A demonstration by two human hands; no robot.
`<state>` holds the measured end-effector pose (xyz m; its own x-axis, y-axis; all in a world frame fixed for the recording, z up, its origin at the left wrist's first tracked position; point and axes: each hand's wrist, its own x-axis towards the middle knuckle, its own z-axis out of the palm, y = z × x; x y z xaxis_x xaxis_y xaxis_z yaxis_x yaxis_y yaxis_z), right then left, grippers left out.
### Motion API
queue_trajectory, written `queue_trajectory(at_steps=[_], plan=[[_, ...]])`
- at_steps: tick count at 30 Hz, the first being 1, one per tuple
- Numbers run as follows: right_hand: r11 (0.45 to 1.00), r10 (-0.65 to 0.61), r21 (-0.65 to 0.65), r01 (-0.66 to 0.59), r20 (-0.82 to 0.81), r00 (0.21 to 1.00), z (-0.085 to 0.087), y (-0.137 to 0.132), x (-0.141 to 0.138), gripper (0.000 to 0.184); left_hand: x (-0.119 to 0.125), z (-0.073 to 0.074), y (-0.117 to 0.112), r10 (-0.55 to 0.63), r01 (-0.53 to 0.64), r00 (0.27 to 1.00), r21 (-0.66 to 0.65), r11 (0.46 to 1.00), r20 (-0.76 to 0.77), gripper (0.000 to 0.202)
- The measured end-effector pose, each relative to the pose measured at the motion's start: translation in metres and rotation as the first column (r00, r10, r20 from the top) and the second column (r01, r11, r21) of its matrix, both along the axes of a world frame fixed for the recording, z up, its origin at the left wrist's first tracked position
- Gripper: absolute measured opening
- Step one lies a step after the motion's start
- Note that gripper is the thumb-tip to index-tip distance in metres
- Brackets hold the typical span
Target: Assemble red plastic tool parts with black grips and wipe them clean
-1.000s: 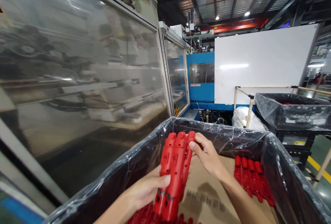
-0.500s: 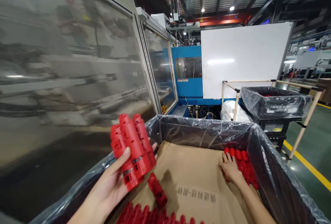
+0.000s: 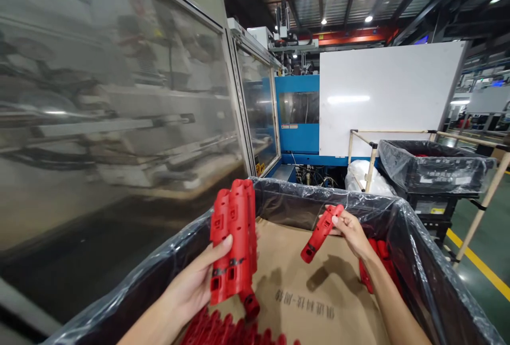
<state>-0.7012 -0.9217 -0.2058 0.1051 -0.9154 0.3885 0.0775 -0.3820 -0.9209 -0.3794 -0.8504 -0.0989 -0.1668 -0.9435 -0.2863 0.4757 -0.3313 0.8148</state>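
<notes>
Left hand (image 3: 187,286) closed around stack of red moulded plastic parts (image 3: 233,238), held above bin. Right hand (image 3: 353,233) pinching single red part (image 3: 321,233) between thumb and fingers. Parts heap (image 3: 223,329) at near edge, parts group (image 3: 374,265) by right wall; printed cardboard base (image 3: 306,302) shows between, open room. Black plastic liner (image 3: 319,196) forms rim just past hands. Beyond: blue moulding machine (image 3: 297,116).

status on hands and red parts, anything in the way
Left hand: stack of red plastic parts. Right hand: one red part. Black plastic liner just beyond.
</notes>
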Motion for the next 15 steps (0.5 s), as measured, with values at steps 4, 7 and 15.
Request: queue_trajectory(at_steps=[4, 7, 15], plan=[[0.99, 0.136, -0.053, -0.13, 0.118, 0.984, 0.041, 0.017, 0.019, 0.055, 0.005, -0.013, 0.001, -0.13, 0.133, 0.99, -0.076, 0.988, 0.047, 0.074], [0.978, 0.205, -0.072, -0.196, 0.152, 0.967, 0.06, 0.026, 0.031, 0.051, 0.005, -0.015, 0.003, -0.205, 0.215, 0.975, -0.129, 0.968, 0.087, 0.072], [0.967, 0.248, -0.022, -0.254, 0.304, 0.92, 0.089, 0.044, 0.067, 0.051, 0.006, -0.001, 0.004, -0.188, 0.179, 0.982, -0.351, 0.919, 0.009, 0.058]])
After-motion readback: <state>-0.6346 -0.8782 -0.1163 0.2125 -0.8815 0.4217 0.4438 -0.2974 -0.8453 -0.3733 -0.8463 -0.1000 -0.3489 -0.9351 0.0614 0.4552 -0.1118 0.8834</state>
